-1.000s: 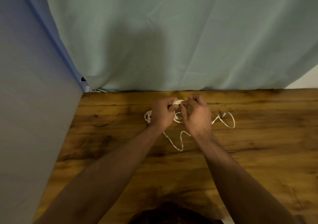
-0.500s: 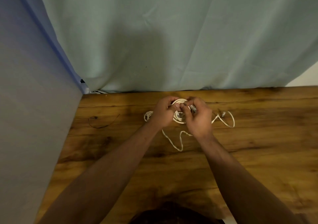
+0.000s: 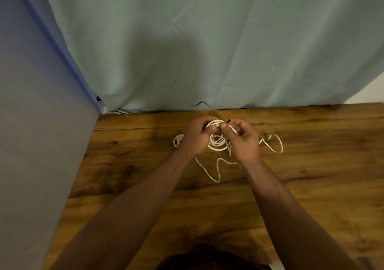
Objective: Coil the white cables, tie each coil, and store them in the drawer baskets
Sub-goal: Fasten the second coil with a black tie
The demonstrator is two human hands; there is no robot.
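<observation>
We see both hands meeting at upper centre of the frame, close to the table's far edge. Left hand (image 3: 196, 138) has fingers curled round the left side of the white cable coil (image 3: 217, 145), thumb pressed on its top. Right hand (image 3: 243, 142) pinches the coil's upper right between thumb and forefinger, other fingers half folded; a small dark bit shows at its fingertip, we can't tell what it is. The coil sits between the two hands, whether lifted or touching the wood we can't tell. Loose cable (image 3: 216, 172) trails below the hands in a zigzag on the wooden table (image 3: 145, 186), another loop (image 3: 276, 145) lies right of the right hand, and a small bunch (image 3: 177, 142) left of the left hand. Pale curtain (image 3: 187, 41) hangs right down to the far table edge, grey panel (image 3: 31, 145) bounds the left edge. Table is bare toward lower right and left of the hands, except a thin dark strand (image 3: 122, 148) mid left.
</observation>
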